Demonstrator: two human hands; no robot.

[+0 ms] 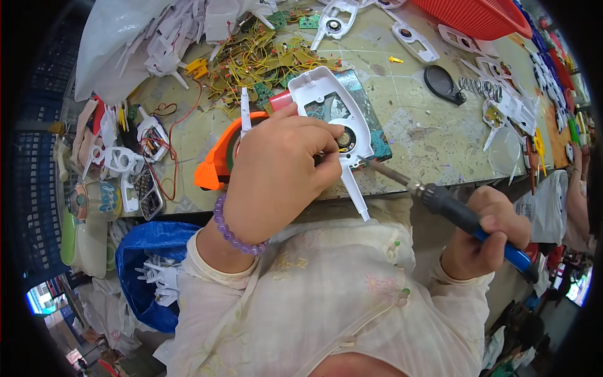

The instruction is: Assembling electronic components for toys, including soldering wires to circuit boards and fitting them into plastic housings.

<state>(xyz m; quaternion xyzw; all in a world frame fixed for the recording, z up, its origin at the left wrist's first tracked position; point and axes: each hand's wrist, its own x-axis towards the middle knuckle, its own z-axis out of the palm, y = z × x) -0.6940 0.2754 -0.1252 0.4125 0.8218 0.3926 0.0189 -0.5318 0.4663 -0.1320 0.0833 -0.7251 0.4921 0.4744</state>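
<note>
My left hand [286, 151], with a purple bead bracelet on its wrist, is closed over the left side of a white plastic housing [361, 122]. Its fingertips press by a round dark part [345, 139] set in the housing; anything small pinched there is hidden. Under the housing lies a worn teal block [379, 143]. My right hand [499, 226] grips the black and blue handle of a soldering iron [449, 202]. The iron's tip points left, close to the housing's lower right edge; contact cannot be made out. Left of the housing, an orange curved object [213, 160] is partly covered by my left hand.
A pile of circuit boards with yellow wires [251, 60] lies behind, beside heaped white plastic parts [173, 47]. At the back right stands a red basket [477, 17]. A black round part [443, 83] and a coil spring [480, 88] lie right. A blue bag [147, 242] hangs lower left.
</note>
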